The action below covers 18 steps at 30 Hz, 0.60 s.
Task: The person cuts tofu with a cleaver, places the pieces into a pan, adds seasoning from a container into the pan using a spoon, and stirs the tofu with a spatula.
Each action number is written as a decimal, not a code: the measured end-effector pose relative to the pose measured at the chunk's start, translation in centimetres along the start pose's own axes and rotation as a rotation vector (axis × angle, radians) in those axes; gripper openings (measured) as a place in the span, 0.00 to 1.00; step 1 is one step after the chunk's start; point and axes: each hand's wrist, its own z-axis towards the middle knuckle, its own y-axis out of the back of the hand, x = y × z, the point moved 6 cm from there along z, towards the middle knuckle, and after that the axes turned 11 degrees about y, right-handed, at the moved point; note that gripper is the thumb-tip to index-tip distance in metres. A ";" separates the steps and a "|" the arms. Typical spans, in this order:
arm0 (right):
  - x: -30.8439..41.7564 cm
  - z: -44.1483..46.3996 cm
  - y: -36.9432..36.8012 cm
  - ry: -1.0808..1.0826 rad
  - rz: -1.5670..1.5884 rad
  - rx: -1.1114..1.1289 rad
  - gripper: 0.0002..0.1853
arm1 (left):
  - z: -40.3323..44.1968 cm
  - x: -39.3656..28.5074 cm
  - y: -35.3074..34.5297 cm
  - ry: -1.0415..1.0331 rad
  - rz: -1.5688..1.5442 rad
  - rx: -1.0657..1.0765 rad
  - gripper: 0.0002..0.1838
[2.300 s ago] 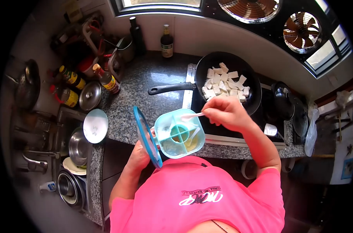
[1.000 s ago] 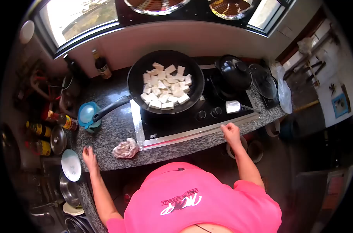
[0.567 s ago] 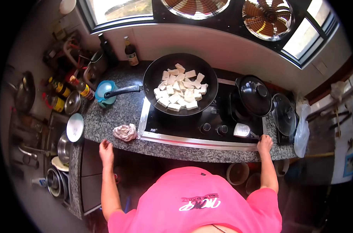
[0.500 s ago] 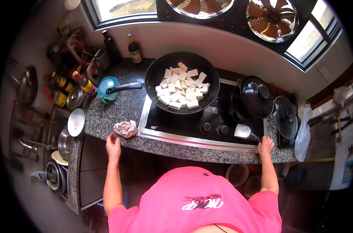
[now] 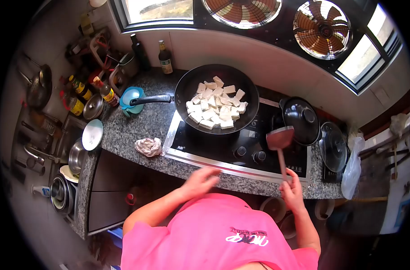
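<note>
My right hand (image 5: 292,192) grips the handle of a reddish spatula (image 5: 280,137), raised with its broad blade over the right part of the black cooktop (image 5: 205,146). My left hand (image 5: 202,180) is in front of my body by the counter's front edge, its fingers stretched out and a little blurred, holding nothing. On the cooktop's left burner sits a black frying pan (image 5: 183,96) with its handle pointing left. White blocks (image 5: 217,101) that look like tofu are heaped in the pan. A crumpled cloth (image 5: 148,146) lies on the counter left of the cooktop.
A lidded black pot (image 5: 300,118) stands on the right burner, with a glass lid (image 5: 333,146) beside it. A blue bowl (image 5: 131,99) is under the pan handle. Sauce bottles (image 5: 108,92) and a white bowl (image 5: 92,134) stand left; a plastic bag (image 5: 353,166) hangs right.
My right hand has lifted the spatula from the cooktop's front right. My left hand has moved right, away from beside the cloth, to in front of my body. The view has shifted slightly.
</note>
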 end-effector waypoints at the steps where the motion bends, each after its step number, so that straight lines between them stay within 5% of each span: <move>1: 2.5 -0.2 -3.1 -0.057 0.169 0.053 0.26 | 0.5 -2.8 -1.9 -0.080 0.021 0.178 0.20; 5: 8.4 1.4 -12.7 0.050 0.434 0.292 0.25 | 1.7 -8.8 -4.4 -0.111 -0.496 0.591 0.26; 8: 12.3 2.2 -18.7 0.047 0.575 0.493 0.28 | 0.8 -10.3 0.0 0.112 -0.909 0.601 0.20; 10: 13.9 3.1 -21.5 0.034 0.897 0.605 0.29 | 0.0 -10.2 4.9 0.075 -0.747 0.529 0.23; 11: 13.6 3.6 -22.5 -0.072 0.999 0.587 0.29 | -0.2 -10.4 7.1 0.051 -0.678 0.452 0.25; 13: 13.4 4.8 -24.4 0.497 0.434 0.444 0.31 | -0.4 -10.6 10.9 -0.006 -0.629 0.341 0.28; 15: 14.3 3.7 -27.4 0.720 0.063 0.396 0.32 | 0.0 -9.5 14.0 -0.041 -0.627 0.252 0.28; 18: 15.1 2.8 -30.2 0.633 0.613 0.113 0.19 | 0.5 -8.5 16.3 -0.110 -0.677 0.227 0.27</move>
